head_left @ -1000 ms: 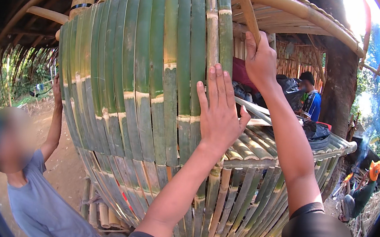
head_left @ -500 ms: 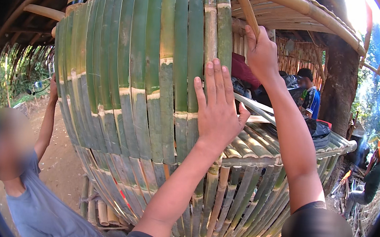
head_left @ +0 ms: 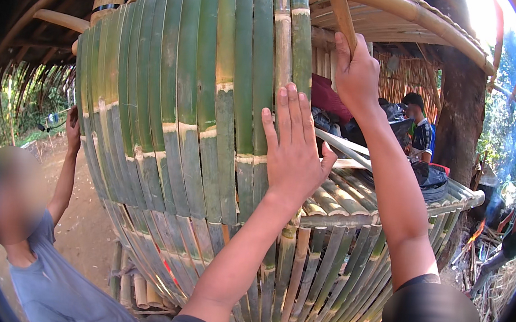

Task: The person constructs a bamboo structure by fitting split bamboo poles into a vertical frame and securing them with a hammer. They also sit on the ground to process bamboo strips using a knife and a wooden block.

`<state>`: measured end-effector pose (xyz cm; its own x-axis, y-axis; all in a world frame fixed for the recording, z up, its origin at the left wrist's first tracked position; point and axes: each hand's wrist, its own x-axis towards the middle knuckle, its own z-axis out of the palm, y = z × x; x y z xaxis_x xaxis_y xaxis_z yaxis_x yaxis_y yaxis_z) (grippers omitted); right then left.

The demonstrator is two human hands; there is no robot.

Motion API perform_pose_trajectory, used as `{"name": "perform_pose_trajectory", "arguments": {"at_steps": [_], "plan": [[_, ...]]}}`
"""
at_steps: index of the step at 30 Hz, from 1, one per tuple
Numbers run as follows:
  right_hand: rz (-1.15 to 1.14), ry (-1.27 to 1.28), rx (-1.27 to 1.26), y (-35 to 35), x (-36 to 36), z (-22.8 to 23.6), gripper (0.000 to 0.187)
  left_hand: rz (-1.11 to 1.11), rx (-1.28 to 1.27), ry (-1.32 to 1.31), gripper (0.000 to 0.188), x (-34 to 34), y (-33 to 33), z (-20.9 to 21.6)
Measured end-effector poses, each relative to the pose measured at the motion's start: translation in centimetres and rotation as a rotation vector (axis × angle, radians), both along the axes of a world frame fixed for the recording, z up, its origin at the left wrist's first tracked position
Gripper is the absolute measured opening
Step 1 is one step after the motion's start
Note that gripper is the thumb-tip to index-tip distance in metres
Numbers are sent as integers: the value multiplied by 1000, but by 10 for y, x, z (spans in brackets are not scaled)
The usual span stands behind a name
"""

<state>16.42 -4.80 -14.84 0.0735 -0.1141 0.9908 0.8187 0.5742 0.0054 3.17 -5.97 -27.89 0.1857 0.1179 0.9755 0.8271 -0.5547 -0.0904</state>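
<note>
My left hand (head_left: 295, 155) lies flat with fingers stretched against upright green bamboo slats (head_left: 221, 121), near the right end of the wall they form. Its fingertips rest on a paler, narrow bamboo strip (head_left: 282, 40). The outermost green slat (head_left: 300, 39) stands just right of that strip. Raised beside the wall's right edge, my right hand (head_left: 356, 71) is closed around a light brown wooden stick (head_left: 341, 12). The stick's upper end runs out of view, so I cannot tell whether it is a tool's handle.
A person in a grey shirt (head_left: 69, 279) stands at the left, one hand (head_left: 73, 127) at the wall's far edge. Right of the wall is a bamboo platform (head_left: 347, 196) with black plastic bags (head_left: 425, 175). Another person (head_left: 423, 135) is behind it. A small fire (head_left: 476, 232) burns at right.
The stick in my right hand has shifted slightly right at its top. My left hand stays pressed to the slats. At left, the other person's hand has dropped slightly, its fingers more visible.
</note>
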Motion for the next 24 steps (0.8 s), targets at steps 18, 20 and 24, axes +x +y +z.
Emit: {"name": "perform_pose_trajectory", "arguments": {"at_steps": [18, 20, 24], "plan": [[-62, -10, -56, 3, 9, 1, 30, 12, -8, 10, 92, 2, 0, -1], [-13, 24, -50, -4, 2, -2, 31, 33, -9, 9, 92, 0, 0, -1], [-32, 20, -2, 2, 6, 1, 32, 37, 1, 8, 91, 2, -1, 0]]}}
